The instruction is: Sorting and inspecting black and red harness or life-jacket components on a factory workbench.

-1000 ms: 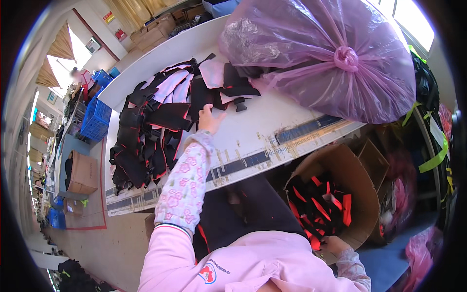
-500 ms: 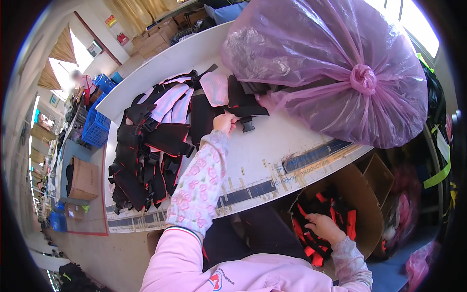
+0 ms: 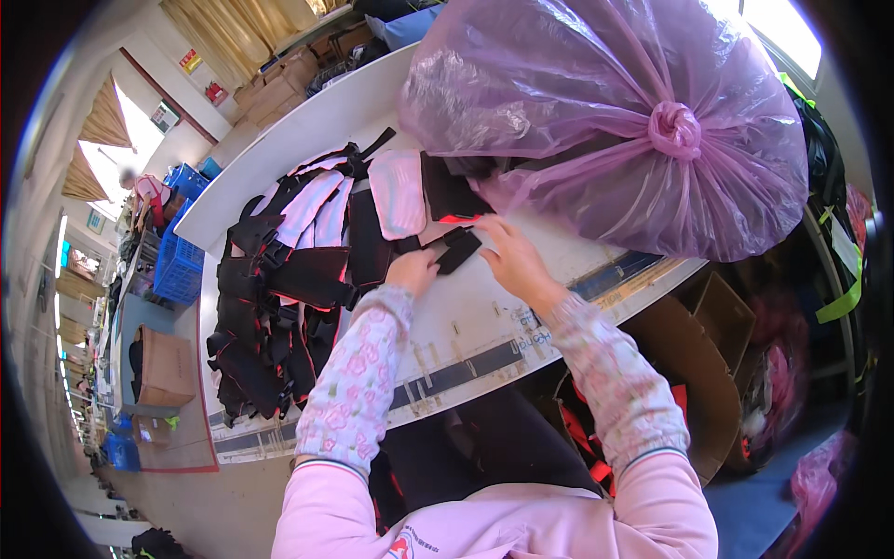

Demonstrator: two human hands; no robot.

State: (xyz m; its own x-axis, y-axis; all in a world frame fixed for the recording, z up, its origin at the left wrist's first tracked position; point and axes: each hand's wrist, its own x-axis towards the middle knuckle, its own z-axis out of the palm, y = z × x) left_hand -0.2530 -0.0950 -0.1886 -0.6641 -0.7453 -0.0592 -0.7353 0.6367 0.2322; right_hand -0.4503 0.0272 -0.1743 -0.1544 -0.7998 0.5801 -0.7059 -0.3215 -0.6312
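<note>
Over the white table (image 3: 480, 317), my left hand (image 3: 412, 272) has its fingers closed at the near end of a short black strap piece (image 3: 458, 252). My right hand (image 3: 518, 265) is at the other side of that piece, fingers stretched out and apart, with nothing visible in them. Just beyond lies a black padded piece (image 3: 449, 191) with an orange-red edge. Beside it sits a pale, shiny panel (image 3: 398, 196). To the left is a heap of black padded straps (image 3: 307, 277) with buckles and red edging, partly covered by my left sleeve.
A big knotted purple plastic bag (image 3: 596, 121) covers the table's far right. Below the front edge, an open cardboard box (image 3: 694, 373) holds black and orange-red pieces. Blue crates (image 3: 179, 265), another cardboard box (image 3: 166, 366) and a person (image 3: 149, 197) are at the far left.
My right hand has come up from the cardboard box to the table, beside my left hand. The left hand has moved slightly nearer and left. The buckle beside it no longer shows.
</note>
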